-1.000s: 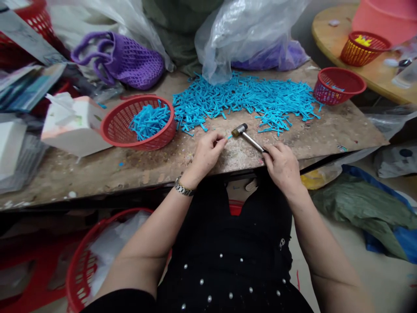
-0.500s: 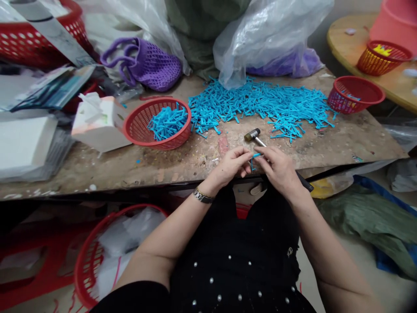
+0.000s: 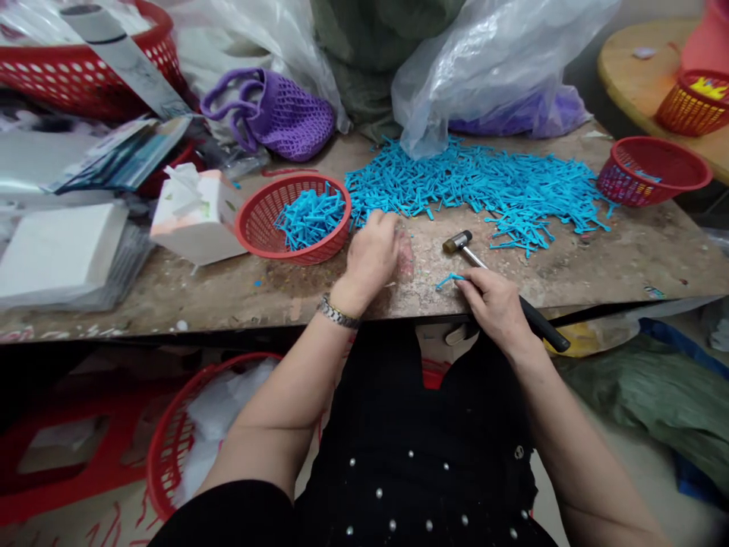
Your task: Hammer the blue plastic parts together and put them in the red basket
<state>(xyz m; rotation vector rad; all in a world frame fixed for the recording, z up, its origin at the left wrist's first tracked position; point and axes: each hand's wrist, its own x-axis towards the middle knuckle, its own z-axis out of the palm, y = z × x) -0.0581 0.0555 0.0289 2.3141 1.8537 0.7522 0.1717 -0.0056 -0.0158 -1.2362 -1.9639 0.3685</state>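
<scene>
My right hand pinches a small blue plastic piece just above the table's front edge. My left hand, with a metal-banded watch on its wrist, reaches to the near left edge of a wide heap of blue pieces; its fingertips are hidden, so I cannot tell what they hold. Left of that hand stands a red basket with more blue pieces in it. A hammer lies beyond my right hand, its black handle passing behind the hand and out past the table edge.
A tissue box and bagged white sheets are on the left. At the back lie a purple mesh bag and clear plastic bags. Another red basket stands at the right. Below the table is a red basket of bags.
My left hand has let go of the blue piece that both hands held and moved left and forward to the heap. My right hand keeps the piece. The view has shifted slightly.
</scene>
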